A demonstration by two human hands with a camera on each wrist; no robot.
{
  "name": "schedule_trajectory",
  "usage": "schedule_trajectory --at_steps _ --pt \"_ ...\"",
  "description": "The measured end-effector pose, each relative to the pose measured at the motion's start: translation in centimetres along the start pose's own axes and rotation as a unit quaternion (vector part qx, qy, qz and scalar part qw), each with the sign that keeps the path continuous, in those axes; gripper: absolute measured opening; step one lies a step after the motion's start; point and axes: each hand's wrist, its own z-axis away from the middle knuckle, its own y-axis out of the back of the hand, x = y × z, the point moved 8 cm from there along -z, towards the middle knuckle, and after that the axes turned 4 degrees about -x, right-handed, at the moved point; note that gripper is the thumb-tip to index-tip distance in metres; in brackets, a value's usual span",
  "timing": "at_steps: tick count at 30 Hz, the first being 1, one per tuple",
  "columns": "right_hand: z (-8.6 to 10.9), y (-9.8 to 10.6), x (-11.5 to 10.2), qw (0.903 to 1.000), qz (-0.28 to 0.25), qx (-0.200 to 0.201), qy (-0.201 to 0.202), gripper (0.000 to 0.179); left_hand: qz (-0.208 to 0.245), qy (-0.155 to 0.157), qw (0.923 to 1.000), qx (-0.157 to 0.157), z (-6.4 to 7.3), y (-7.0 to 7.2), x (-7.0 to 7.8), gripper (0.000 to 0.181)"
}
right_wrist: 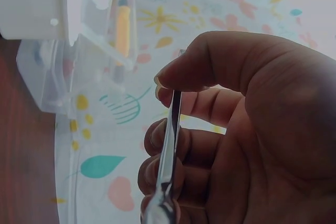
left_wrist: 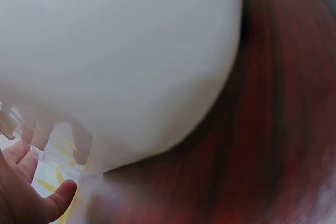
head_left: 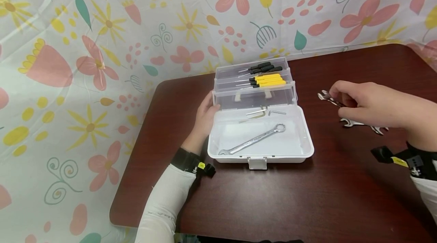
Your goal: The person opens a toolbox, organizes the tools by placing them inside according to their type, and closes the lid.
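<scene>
In the head view my left hand (head_left: 203, 115) rests against the left side of an open white toolbox (head_left: 261, 159), by the hinge of its clear lid. The left wrist view shows these fingers (left_wrist: 29, 166) at the box's side, thumb spread away. Over the table to the right, my right hand (head_left: 375, 102) holds a shiny metal wrench (head_left: 329, 98). The right wrist view has that wrench (right_wrist: 169, 156) between thumb and fingers. Just below this hand on the table lie open-end wrenches (head_left: 362, 123), partly hidden by it.
Inside the toolbox lie a combination wrench (head_left: 254, 140) and several hex keys (head_left: 257, 113). Its raised trays carry black-handled screwdrivers (head_left: 264, 69) and yellow-handled ones (head_left: 269, 80). The dark wooden table (head_left: 273, 197) meets a flower-patterned sheet (head_left: 136, 38) behind.
</scene>
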Motion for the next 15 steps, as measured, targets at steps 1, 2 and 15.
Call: schedule_trajectory --at_steps 1,2,15 --pt "0.0 0.0 -0.1 1.0000 0.000 0.000 0.001 0.036 0.002 0.000 1.0000 0.000 0.0 0.0 0.0 0.059" --pt "0.0 0.0 -0.3 1.0000 0.000 0.000 0.003 0.036 0.005 0.001 1.0000 0.001 0.0 0.0 0.0 0.059" --pt "0.7 0.6 -3.6 0.9993 -0.017 0.003 0.034 0.039 0.027 0.018 0.9995 -0.003 0.0 -0.1 0.1 0.060"
